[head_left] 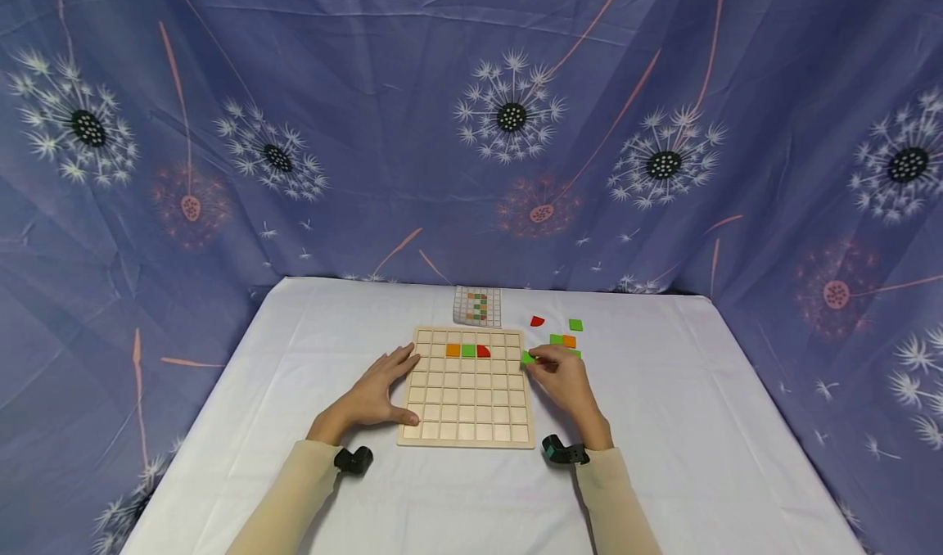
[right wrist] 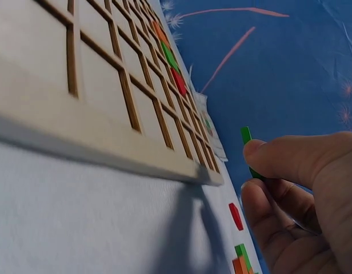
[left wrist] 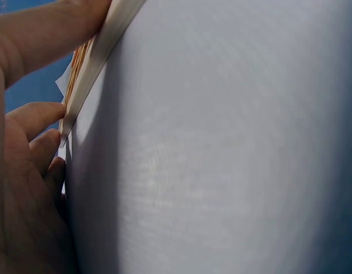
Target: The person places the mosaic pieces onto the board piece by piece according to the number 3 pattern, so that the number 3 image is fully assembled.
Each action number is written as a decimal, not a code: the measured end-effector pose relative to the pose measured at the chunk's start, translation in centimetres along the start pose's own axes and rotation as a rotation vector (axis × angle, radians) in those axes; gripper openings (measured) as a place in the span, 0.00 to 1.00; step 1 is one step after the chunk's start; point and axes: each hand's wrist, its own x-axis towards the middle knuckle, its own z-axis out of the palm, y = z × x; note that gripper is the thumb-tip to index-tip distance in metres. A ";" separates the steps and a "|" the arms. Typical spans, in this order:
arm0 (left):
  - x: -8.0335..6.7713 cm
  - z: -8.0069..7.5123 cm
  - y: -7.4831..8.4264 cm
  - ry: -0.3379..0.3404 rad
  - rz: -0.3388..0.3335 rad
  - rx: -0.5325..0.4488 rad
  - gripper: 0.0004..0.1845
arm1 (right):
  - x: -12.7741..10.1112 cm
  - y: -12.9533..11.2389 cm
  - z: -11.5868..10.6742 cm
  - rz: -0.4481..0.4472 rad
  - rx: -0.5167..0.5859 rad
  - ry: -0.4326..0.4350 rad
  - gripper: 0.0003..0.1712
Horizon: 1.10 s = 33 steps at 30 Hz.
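A wooden grid board (head_left: 471,408) lies on the white table, with an orange square tile (head_left: 453,350), a green square tile (head_left: 468,351) and a red quarter-round tile (head_left: 483,351) set side by side in one row near its far edge. My left hand (head_left: 374,393) rests along the board's left edge, fingers and thumb spread and fairly straight, touching the rim. At the board's right edge, my right hand (head_left: 563,377) pinches a green square tile (right wrist: 246,135) between thumb and fingers, held above the table in the right wrist view.
A pattern card (head_left: 477,306) with a printed coloured grid lies just behind the board. Right of it are a loose red quarter-round tile (head_left: 538,321), a green tile (head_left: 575,325) and an orange tile (head_left: 570,341) among other green ones. A blue dandelion-print curtain (head_left: 412,170) hangs behind the table.
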 end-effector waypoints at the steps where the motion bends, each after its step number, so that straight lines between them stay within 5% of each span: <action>1: 0.0 0.0 0.0 0.000 -0.002 0.001 0.66 | 0.0 -0.1 0.1 -0.005 -0.001 -0.004 0.13; 33: -0.1 0.1 0.0 0.003 -0.019 0.005 0.66 | 0.9 -2.2 4.1 0.017 0.038 -0.105 0.10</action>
